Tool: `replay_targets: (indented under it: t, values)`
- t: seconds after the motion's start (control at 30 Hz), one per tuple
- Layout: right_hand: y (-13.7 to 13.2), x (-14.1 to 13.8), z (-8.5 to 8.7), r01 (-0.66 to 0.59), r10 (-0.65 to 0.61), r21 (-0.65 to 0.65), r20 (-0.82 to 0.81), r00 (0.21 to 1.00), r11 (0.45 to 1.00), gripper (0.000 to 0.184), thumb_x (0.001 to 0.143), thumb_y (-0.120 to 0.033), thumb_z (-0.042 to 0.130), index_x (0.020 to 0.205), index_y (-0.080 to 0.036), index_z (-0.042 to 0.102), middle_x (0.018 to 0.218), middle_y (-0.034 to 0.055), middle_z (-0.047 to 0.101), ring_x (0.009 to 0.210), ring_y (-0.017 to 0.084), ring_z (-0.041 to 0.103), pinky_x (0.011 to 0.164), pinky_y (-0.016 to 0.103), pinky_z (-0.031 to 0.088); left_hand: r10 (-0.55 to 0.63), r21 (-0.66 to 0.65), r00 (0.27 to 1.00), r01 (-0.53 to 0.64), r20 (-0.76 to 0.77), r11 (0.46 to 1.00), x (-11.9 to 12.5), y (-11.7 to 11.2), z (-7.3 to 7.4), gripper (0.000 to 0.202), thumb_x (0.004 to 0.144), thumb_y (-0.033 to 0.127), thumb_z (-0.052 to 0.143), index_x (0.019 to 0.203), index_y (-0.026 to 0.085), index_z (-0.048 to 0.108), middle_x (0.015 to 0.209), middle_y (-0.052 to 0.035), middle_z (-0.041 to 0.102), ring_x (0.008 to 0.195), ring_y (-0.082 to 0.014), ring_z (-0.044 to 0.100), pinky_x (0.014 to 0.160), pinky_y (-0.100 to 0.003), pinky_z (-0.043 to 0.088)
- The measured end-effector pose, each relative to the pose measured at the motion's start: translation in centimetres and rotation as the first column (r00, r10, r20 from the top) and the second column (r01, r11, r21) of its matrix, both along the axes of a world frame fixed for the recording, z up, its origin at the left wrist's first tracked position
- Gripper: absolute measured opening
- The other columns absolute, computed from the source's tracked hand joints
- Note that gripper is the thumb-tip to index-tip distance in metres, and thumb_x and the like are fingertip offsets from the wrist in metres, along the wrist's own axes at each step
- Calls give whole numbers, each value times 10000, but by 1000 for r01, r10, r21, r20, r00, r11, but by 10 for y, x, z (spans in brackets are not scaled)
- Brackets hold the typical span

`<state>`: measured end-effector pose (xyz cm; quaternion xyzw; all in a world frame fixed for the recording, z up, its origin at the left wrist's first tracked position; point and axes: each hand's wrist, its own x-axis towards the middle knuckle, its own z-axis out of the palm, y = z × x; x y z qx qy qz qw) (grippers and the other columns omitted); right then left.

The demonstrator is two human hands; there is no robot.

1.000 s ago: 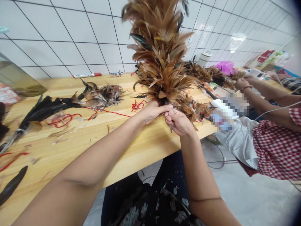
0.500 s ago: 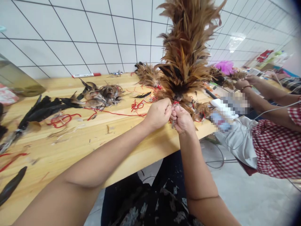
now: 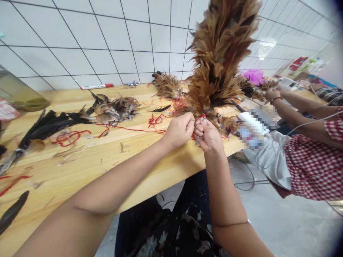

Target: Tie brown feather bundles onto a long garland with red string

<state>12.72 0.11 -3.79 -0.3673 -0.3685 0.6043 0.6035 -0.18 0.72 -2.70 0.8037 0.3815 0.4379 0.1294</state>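
Note:
A tall feather duster (image 3: 222,60) of brown and golden feathers rises from my hands and leans to the right, its top cut off by the view. My right hand (image 3: 209,134) is closed around its bare lower end, where a bit of red string shows at the base of the feathers. My left hand (image 3: 179,131) is closed beside it, knuckles near the right fingers. A red string (image 3: 131,128) runs along the table up to my left hand; the fingers cover what is in their pinch.
Loose feather bunches (image 3: 118,109), black feathers (image 3: 46,125) and a feather bundle (image 3: 167,85) lie on the wooden table (image 3: 107,178). A red-and-white marker (image 3: 96,86) lies by the tiled wall. At right, a co-worker's hands (image 3: 272,94) are near a white device (image 3: 253,122).
The feather duster has tilted to the right and turned, showing a different side of its feathers. Both hands stay closed in nearly the same place.

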Motion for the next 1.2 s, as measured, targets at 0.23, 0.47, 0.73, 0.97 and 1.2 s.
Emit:
replay_targets:
  t: [0.23,0.47,0.73,0.97,1.2]
  values:
    - [-1,-3,9,38,-40,-40,-52,998,999,294,831,-164,579,598,-182,402,586,-40,427,450,41,247,377,139,222,-8,135,996,20,-89,991,-1,-1,3,168,860,152,383,739,179,496,670,-33,559,633,-150,511,628,-285,367]
    - [-2,-11,3,172,-179,71,111,978,983,357,797,-372,661,618,-206,400,525,-71,330,464,60,255,420,181,250,-8,66,998,12,-56,998,3,-7,6,141,854,156,408,742,187,487,672,-26,571,641,-148,520,628,-281,374]
    - [3,-6,-6,86,-99,90,153,983,992,313,782,-414,680,669,-204,478,557,-63,393,487,63,305,446,198,271,-70,-39,996,68,-51,997,-4,5,2,152,836,167,423,715,175,515,685,-27,590,640,-138,511,647,-273,377]
    - [2,16,4,11,-19,82,101,995,997,305,809,-347,686,673,-197,459,535,-66,397,449,43,280,415,177,237,-141,-318,987,110,-76,942,-14,21,0,154,825,229,502,728,158,599,615,19,554,576,-105,466,593,-238,337]
    - [-3,40,26,45,-63,126,140,988,991,360,811,-330,693,635,-203,405,567,-58,358,469,47,319,403,162,268,88,91,995,-83,-53,992,-23,26,2,211,856,245,499,976,163,651,1001,-99,625,980,-217,547,883,-366,429]
